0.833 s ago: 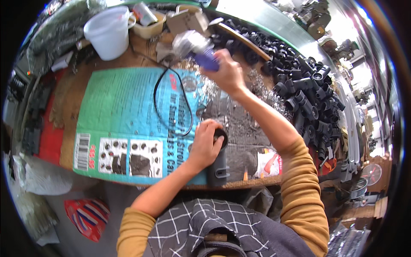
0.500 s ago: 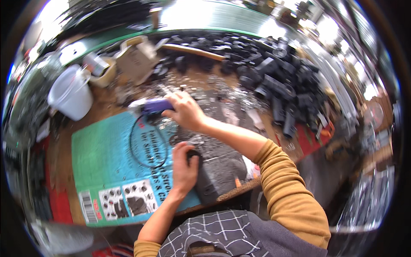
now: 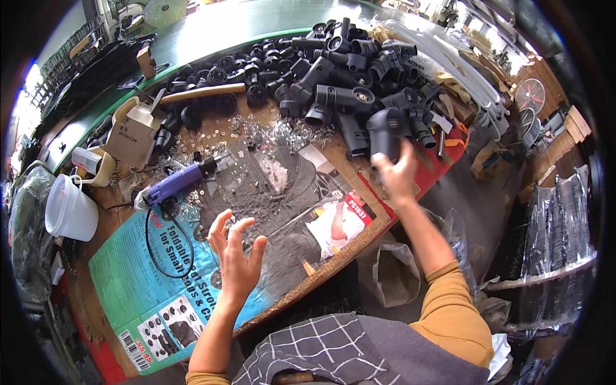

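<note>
My right hand (image 3: 399,168) is closed round a black plastic tube fitting (image 3: 385,131), slightly blurred, at the near right edge of a heap of similar black fittings (image 3: 346,96). My left hand (image 3: 236,260) is raised over a printed cardboard sheet (image 3: 131,269), its fingers spread and holding nothing. Beyond the left hand, a purple electric screwdriver (image 3: 174,184) lies on the bench with its bit end pointing right. Its black cord (image 3: 149,247) loops over the sheet. Small washers and screws (image 3: 212,131) are scattered around the screwdriver's tip and behind it.
At the left are a white plastic bucket (image 3: 72,208) and a small open cardboard box (image 3: 131,135). Black wheels (image 3: 217,76) lie along the back, with a wooden stick (image 3: 202,93) before them. White tubes (image 3: 459,67) and an orange-handled tool (image 3: 457,138) are at the right.
My right hand has let go of the electric screwdriver and moved right, now holding a black fitting. My left hand has opened, and the black part beside it is gone. The view has turned right.
</note>
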`<action>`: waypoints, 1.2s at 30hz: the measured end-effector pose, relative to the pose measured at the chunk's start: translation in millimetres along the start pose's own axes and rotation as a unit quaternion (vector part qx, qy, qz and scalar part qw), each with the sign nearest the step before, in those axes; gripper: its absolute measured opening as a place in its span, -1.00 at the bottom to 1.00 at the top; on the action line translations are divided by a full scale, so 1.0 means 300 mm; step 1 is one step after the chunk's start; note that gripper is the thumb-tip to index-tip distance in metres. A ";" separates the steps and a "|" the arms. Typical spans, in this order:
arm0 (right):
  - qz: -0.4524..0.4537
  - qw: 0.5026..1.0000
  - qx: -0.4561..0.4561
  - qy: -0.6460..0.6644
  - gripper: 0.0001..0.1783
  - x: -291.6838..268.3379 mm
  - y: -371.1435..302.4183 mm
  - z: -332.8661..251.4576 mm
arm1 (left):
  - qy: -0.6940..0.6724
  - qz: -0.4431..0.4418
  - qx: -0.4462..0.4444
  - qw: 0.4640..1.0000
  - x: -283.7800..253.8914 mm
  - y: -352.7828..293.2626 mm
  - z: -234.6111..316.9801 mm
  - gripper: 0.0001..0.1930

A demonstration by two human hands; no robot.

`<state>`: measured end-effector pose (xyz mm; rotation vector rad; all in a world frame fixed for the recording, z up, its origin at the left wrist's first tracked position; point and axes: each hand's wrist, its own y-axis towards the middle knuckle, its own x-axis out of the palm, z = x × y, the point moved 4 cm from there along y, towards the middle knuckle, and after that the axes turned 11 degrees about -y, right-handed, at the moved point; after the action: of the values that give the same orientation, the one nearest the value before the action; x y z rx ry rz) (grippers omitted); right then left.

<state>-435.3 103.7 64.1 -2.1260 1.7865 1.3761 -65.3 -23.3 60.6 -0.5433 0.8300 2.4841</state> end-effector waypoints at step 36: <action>-0.359 0.694 -0.569 0.256 -0.82 0.828 -1.374 -1.643 | 0.454 0.300 -0.408 0.733 -1.876 -1.145 -0.667 -0.20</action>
<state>171.8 -216.5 5.9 -3.3740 -0.3924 1.8886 621.3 -74.6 36.2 -2.2361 0.0662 3.0601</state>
